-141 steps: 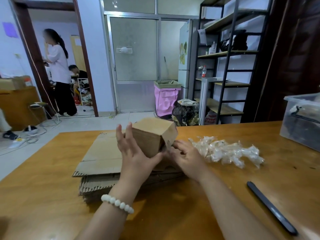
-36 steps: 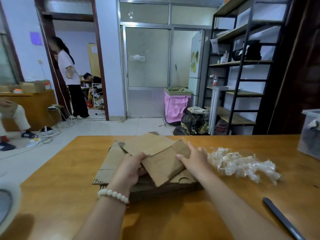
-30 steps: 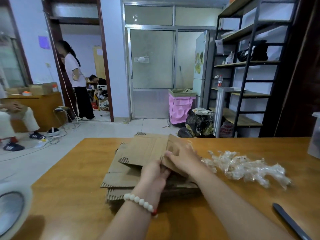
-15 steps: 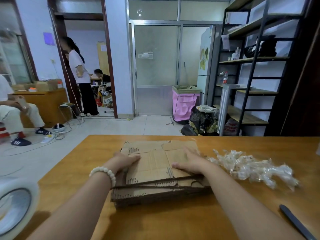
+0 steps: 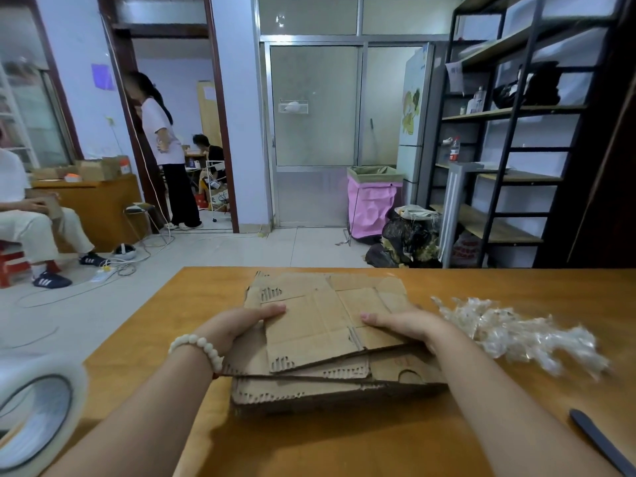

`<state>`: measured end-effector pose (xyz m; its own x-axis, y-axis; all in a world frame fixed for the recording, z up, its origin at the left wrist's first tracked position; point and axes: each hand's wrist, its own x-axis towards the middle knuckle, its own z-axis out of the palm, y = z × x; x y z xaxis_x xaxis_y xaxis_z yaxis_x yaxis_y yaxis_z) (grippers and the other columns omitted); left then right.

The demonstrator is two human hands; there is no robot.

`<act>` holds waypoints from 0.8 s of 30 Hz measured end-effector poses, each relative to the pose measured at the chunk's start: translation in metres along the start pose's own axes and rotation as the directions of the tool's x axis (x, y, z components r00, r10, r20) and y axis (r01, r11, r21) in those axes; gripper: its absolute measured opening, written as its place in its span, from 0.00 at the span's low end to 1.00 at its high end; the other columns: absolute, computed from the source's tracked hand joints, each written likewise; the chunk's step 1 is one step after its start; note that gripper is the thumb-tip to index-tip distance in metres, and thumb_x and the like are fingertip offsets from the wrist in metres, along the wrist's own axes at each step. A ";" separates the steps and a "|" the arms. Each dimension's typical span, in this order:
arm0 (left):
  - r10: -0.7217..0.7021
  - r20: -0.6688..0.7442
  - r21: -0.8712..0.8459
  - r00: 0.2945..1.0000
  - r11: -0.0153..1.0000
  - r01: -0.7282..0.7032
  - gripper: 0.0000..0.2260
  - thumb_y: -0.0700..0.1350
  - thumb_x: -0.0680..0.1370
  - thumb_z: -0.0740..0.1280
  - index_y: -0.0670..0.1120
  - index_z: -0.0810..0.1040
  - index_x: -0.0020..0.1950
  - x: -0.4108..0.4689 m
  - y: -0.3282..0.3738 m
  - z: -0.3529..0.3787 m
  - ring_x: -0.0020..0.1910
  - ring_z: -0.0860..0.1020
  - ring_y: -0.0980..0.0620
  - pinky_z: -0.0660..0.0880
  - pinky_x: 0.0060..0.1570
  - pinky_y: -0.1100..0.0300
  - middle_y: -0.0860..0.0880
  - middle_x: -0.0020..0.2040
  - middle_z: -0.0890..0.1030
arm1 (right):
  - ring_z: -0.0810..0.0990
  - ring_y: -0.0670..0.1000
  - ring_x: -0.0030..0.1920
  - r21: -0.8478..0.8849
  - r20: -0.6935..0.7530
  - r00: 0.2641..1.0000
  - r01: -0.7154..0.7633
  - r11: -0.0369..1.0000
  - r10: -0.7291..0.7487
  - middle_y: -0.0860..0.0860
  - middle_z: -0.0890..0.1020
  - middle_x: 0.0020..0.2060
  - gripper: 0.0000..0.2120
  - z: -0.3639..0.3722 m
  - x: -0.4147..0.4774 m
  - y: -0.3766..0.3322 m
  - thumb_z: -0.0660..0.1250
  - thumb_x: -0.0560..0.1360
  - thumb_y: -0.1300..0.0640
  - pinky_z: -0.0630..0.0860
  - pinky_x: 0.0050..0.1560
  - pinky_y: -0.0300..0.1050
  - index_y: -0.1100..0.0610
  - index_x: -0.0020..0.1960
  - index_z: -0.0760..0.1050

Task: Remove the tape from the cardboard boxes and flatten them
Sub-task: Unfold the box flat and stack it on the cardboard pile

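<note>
A: Your wooden table (image 5: 516, 290) carries everything. It is smooth and orange-brown. The stack of flattened boxes (image 5: 309, 390) sits mid-table straight ahead of you, probably so both arms reach it evenly.

B: That stack is brown corrugated board with ragged edges, and the flutes show along the near cuts. The top sheet (image 5: 320, 325) lies skewed on the pile and is creased into panels. I'd judge you're pressing it down so it settles flat.

A: And the stripped tape (image 5: 509, 332)?

B: It's a crinkled, clear heap just right of the stack, off the cardboard. I think it is kept aside so it can't stick to the pile. A glossy tape roll (image 5: 34, 407) sits blurred at your near left.

A: Hands?

B: Your right hand (image 5: 402, 325) lies palm down on the sheet's right part, with the fingers straight and close together. Your left hand (image 5: 237, 325) rests its fingers, also together, across the sheet's left edge. The thumb is hidden, so I cannot tell whether it hooks underneath.

A: The smallest things are a slim dark tool (image 5: 599, 445) at near right, well apart from the stack, and round white beads, your bracelet (image 5: 203, 346), on the left wrist.
</note>
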<state>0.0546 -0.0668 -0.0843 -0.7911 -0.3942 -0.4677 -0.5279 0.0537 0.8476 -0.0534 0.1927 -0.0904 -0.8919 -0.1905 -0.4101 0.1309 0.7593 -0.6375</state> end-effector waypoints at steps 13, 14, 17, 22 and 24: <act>0.683 -0.209 0.059 0.700 0.723 -0.688 0.38 0.50 0.62 0.80 0.52 0.64 0.66 0.011 -0.017 -0.017 0.52 0.74 0.62 0.74 0.47 0.63 0.58 0.55 0.75 | 0.54 0.53 0.74 0.179 -0.378 0.793 0.569 0.803 -0.478 0.49 0.51 0.75 0.70 0.015 0.000 0.012 0.80 0.52 0.41 0.57 0.74 0.55 0.45 0.73 0.30; 0.668 -0.217 0.064 0.711 0.737 -0.673 0.38 0.52 0.62 0.81 0.52 0.65 0.66 0.017 -0.027 -0.013 0.52 0.75 0.62 0.74 0.47 0.63 0.59 0.54 0.76 | 0.56 0.54 0.74 0.173 -0.353 0.811 0.546 0.820 -0.466 0.49 0.52 0.75 0.70 0.021 0.003 0.018 0.80 0.51 0.41 0.58 0.73 0.56 0.43 0.73 0.31; 0.637 -0.330 0.052 0.697 0.749 -0.660 0.33 0.50 0.64 0.79 0.48 0.68 0.64 0.021 -0.031 -0.005 0.52 0.78 0.55 0.74 0.44 0.65 0.56 0.52 0.78 | 0.60 0.55 0.73 0.166 -0.318 0.830 0.525 0.835 -0.458 0.50 0.57 0.74 0.66 0.021 0.007 0.018 0.82 0.53 0.42 0.62 0.71 0.58 0.41 0.73 0.35; 0.369 -0.205 0.099 0.907 0.929 -0.356 0.30 0.65 0.63 0.70 0.43 0.79 0.52 0.006 -0.009 -0.016 0.42 0.83 0.46 0.77 0.39 0.56 0.45 0.43 0.85 | 0.70 0.51 0.65 0.193 -0.214 0.900 0.421 0.887 -0.380 0.46 0.69 0.67 0.56 -0.006 -0.001 0.005 0.76 0.59 0.36 0.67 0.67 0.49 0.52 0.76 0.50; 0.245 -0.091 0.178 0.965 0.958 -0.227 0.28 0.66 0.69 0.67 0.41 0.79 0.49 0.000 -0.003 -0.027 0.35 0.83 0.47 0.77 0.37 0.57 0.43 0.38 0.85 | 0.71 0.52 0.65 0.169 -0.122 0.924 0.379 0.910 -0.363 0.48 0.70 0.68 0.52 -0.013 -0.011 0.000 0.72 0.61 0.33 0.67 0.66 0.47 0.52 0.76 0.54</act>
<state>0.0644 -0.0916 -0.0803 -0.8649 -0.4508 -0.2207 -0.3812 0.3041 0.8730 -0.0492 0.2031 -0.0770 -0.9245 -0.3752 -0.0679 -0.1460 0.5130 -0.8459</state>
